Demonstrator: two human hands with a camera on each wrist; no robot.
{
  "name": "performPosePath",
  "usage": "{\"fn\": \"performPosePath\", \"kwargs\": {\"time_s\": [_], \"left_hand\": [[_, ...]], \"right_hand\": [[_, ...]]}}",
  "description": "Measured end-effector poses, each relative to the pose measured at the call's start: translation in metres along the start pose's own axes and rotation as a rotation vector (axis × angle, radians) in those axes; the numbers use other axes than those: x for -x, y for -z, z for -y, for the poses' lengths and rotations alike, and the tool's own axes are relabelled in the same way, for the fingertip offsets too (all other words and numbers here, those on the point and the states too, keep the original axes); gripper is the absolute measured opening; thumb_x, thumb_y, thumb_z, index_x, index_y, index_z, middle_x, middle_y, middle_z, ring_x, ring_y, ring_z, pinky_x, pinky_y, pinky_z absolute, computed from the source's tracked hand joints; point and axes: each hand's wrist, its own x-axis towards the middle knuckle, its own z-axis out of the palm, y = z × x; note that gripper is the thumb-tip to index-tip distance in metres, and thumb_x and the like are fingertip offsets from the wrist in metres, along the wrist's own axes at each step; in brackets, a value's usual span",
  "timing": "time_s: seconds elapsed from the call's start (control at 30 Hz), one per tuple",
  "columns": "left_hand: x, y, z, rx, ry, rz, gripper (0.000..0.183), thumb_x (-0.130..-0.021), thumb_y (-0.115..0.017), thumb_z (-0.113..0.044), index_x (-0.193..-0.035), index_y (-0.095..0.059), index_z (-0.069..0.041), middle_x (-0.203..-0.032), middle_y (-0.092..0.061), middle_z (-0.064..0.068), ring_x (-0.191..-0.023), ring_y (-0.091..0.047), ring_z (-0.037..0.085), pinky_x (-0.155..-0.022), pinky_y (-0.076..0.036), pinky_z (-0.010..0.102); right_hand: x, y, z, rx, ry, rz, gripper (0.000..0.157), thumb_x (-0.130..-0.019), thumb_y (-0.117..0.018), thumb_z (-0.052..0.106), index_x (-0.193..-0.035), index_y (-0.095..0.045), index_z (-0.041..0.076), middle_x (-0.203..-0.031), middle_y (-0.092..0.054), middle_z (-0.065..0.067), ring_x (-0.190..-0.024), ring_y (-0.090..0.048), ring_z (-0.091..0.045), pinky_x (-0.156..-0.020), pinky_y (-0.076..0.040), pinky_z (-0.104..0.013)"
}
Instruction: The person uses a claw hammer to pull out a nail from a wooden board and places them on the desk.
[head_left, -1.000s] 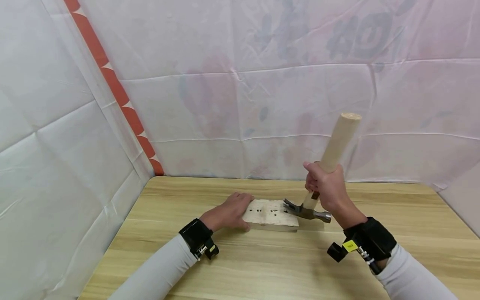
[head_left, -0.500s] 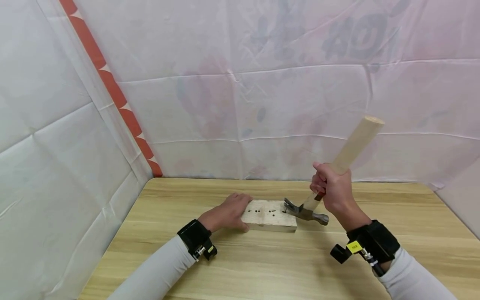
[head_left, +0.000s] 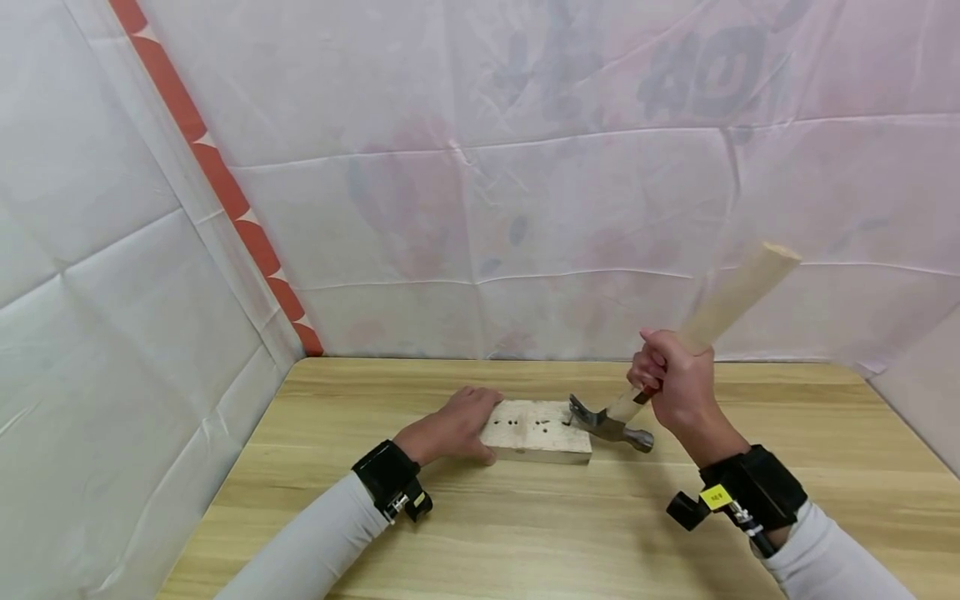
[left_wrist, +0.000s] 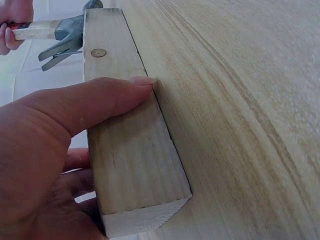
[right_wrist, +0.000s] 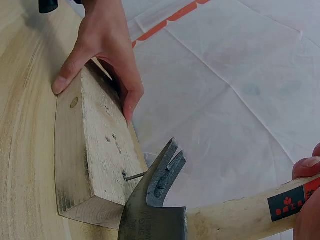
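Note:
A pale wooden block (head_left: 534, 455) lies on the table, its top marked by several dark holes. My left hand (head_left: 452, 427) holds its left end, with the thumb (left_wrist: 112, 97) along the near side and the fingers behind. My right hand (head_left: 681, 382) grips the wooden handle of a claw hammer (head_left: 611, 427), low near the steel head. The handle slants up and to the right. In the right wrist view, a thin nail (right_wrist: 135, 176) sticks out of the block's top near its right end and reaches into the slot of the claw (right_wrist: 167, 172).
The wood-grain table (head_left: 480, 533) stretches around the block. A white sheet (head_left: 480, 208) hangs behind it and another covers the left side, with a red strip (head_left: 225, 187) at the corner. Both wrists wear black camera bands (head_left: 753, 487).
My right hand has shifted right and the hammer's handle has swung down to the right, its claw staying at the nail. The left hand keeps its hold on the block.

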Motion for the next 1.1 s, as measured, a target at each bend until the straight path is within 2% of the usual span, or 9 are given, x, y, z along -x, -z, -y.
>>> {"fn": "performPosePath", "kwargs": {"time_s": [0.27,0.53,0.77,0.9,1.1], "left_hand": [[-0.001,0.0,0.0,-0.006,0.01,-0.008,0.088,-0.087,-0.086,-0.031,-0.157,-0.037,-0.007,-0.158,-0.047,0.012,-0.149,-0.039,0.031,-0.125,-0.035,0.046],[-0.001,-0.001,0.001,-0.004,-0.011,-0.011,0.088,-0.087,-0.086,-0.03,-0.157,-0.037,-0.005,-0.158,-0.047,0.014,-0.148,-0.041,0.032,-0.127,-0.031,0.046],[-0.001,0.0,0.0,0.006,-0.013,-0.015,0.089,-0.086,-0.087,-0.029,-0.156,-0.038,-0.005,-0.157,-0.048,0.014,-0.147,-0.042,0.033,-0.126,-0.032,0.047],[-0.001,0.0,0.0,0.003,-0.012,-0.016,0.089,-0.086,-0.087,-0.03,-0.156,-0.038,-0.005,-0.157,-0.048,0.014,-0.147,-0.042,0.033,-0.126,-0.032,0.047],[-0.001,-0.002,0.001,-0.008,-0.007,-0.017,0.089,-0.086,-0.087,-0.031,-0.156,-0.038,-0.006,-0.156,-0.048,0.013,-0.147,-0.042,0.032,-0.123,-0.038,0.047]], "right_hand": [[0.003,0.007,0.0,-0.06,0.04,0.018,0.048,-0.108,-0.039,0.001,-0.063,-0.024,0.01,-0.059,-0.014,-0.002,-0.048,-0.012,-0.019,-0.051,-0.012,-0.039],[0.005,0.011,0.0,-0.087,0.076,0.016,0.048,-0.108,-0.039,0.001,-0.063,-0.024,0.01,-0.056,-0.016,-0.002,-0.046,-0.013,-0.02,-0.051,-0.013,-0.04],[0.007,0.015,-0.001,-0.104,0.092,0.038,0.049,-0.109,-0.038,0.002,-0.063,-0.022,0.012,-0.056,-0.015,-0.002,-0.046,-0.013,-0.019,-0.051,-0.013,-0.04],[0.008,0.017,-0.002,-0.137,0.076,0.023,0.049,-0.108,-0.034,0.001,-0.062,-0.021,0.012,-0.055,-0.014,-0.001,-0.046,-0.011,-0.019,-0.05,-0.01,-0.038],[0.008,0.019,-0.003,-0.172,0.081,0.033,0.048,-0.108,-0.03,0.0,-0.062,-0.023,0.012,-0.055,-0.014,-0.001,-0.046,-0.011,-0.02,-0.05,-0.009,-0.038]]}}
